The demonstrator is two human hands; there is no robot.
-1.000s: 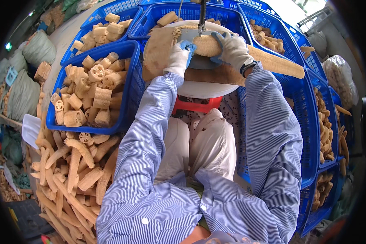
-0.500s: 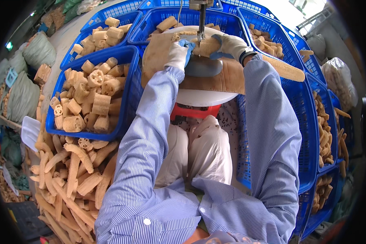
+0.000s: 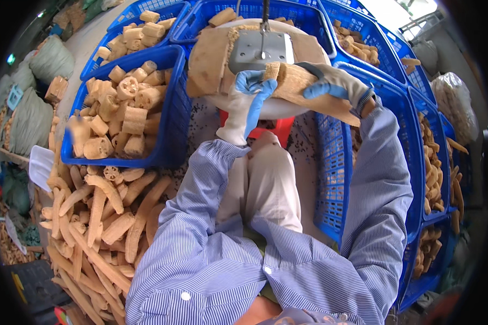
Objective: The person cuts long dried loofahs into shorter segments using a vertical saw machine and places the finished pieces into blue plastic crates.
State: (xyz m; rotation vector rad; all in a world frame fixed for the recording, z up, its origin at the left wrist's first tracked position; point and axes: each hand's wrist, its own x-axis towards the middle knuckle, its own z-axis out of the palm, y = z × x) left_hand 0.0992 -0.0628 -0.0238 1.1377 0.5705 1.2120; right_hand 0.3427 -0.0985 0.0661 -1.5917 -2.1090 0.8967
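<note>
My left hand [image 3: 248, 100], in a white glove with blue-coated fingers, has its fingers curled at the cut end of a tan dried loofah [image 3: 295, 85]. My right hand [image 3: 339, 86], gloved the same way, grips the loofah's middle from above. Its far part slants down to the right below my right wrist. Just beyond the loofah lies a grey metal plate [image 3: 260, 50], with a thin upright saw blade [image 3: 265, 19] rising over it. The plate sits on a wooden board [image 3: 209, 65] on top of a white round stand [image 3: 279, 110].
On my left, a blue crate [image 3: 171, 116] holds short cut loofah pieces [image 3: 134, 119]; whole loofahs [image 3: 100, 211] pile up nearer me. More blue crates [image 3: 331, 200] with loofahs stand behind and to the right. Something red [image 3: 279, 130] shows under the stand.
Both hands have drawn back from the blade toward me, bringing the loofah, now tilted down to the right. The metal plate has come into view. A blurred piece appears at the left crate's outer side.
</note>
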